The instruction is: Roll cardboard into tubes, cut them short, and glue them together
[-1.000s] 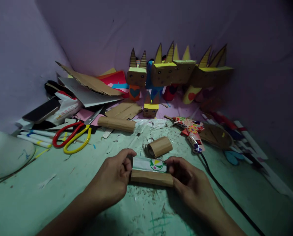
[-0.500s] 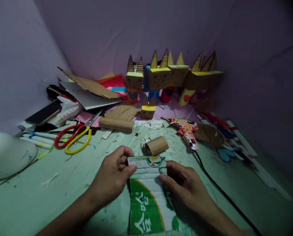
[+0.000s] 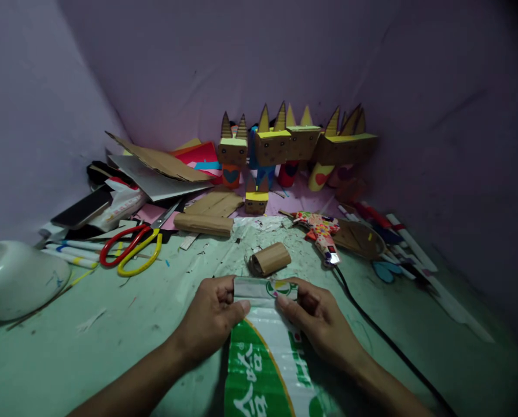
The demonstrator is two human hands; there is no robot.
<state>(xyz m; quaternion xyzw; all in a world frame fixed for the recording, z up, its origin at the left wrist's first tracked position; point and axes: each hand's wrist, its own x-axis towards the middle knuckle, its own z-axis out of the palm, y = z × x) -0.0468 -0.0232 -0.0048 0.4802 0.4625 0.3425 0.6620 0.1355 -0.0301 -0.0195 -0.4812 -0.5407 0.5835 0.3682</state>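
both hands, left hand (image 3: 210, 318) and right hand (image 3: 323, 324), pinch the printed card (image 3: 263, 359) at its folded far edge; a cardboard roll (image 3: 269, 259) lies just beyond the fingers (image 3: 239, 309).

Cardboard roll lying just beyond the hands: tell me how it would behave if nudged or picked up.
The cardboard roll lies on its side on the table, so a sideways nudge would probably roll it. Its open end looks hollow, so it is likely light. The thin wall may dent under a hard squeeze.

White characters stand on the green printed sheet (image 3: 263, 370), upside down and unreadable. A round green-ringed emblem (image 3: 287, 288) marks its rolled edge.
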